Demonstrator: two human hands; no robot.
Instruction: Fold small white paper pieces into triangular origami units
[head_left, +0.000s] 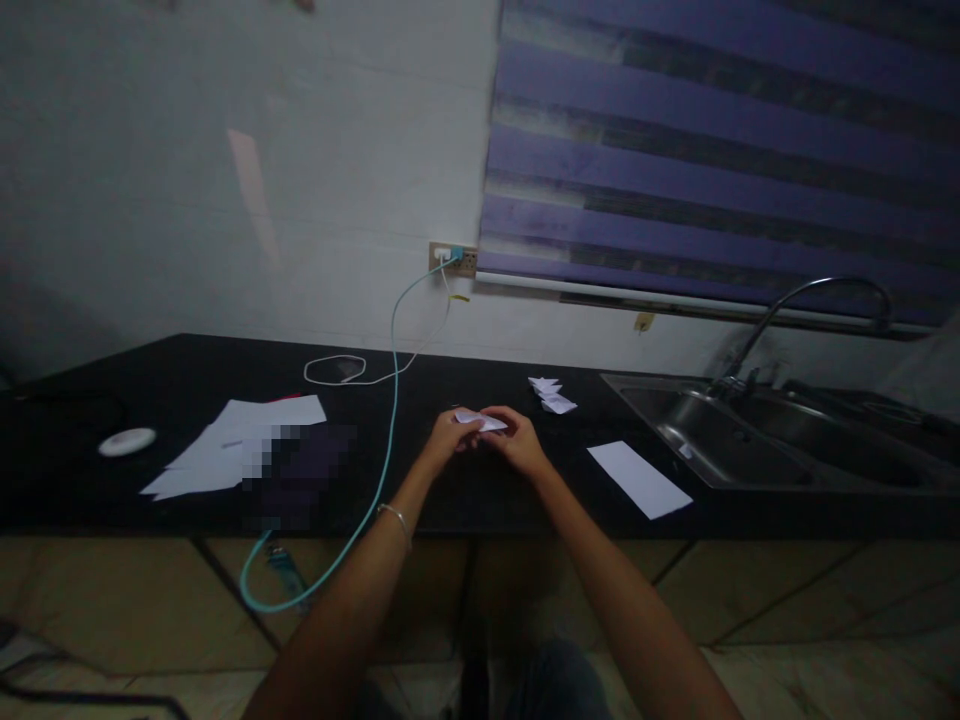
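Between my two hands, just above the black counter's middle, is a small folded piece of white paper point(484, 421). My left hand point(448, 437) pinches its left end, and my right hand point(516, 438) grips its right end with fingers curled round it. The exact fold is too small and dim to make out. Behind and to the right of my right hand lie several folded paper pieces point(551, 394) in a small cluster. Further right, a flat white paper strip point(639, 479) rests at a slant near the counter's front edge.
White sheets point(217, 450) lie at left, beside a pixelated dark patch. A white round object point(127, 442) is further left. A teal cable point(391, 420) runs from the wall outlet point(465, 262) over the counter's front edge. At right is a steel sink point(712, 440) with a faucet point(757, 335).
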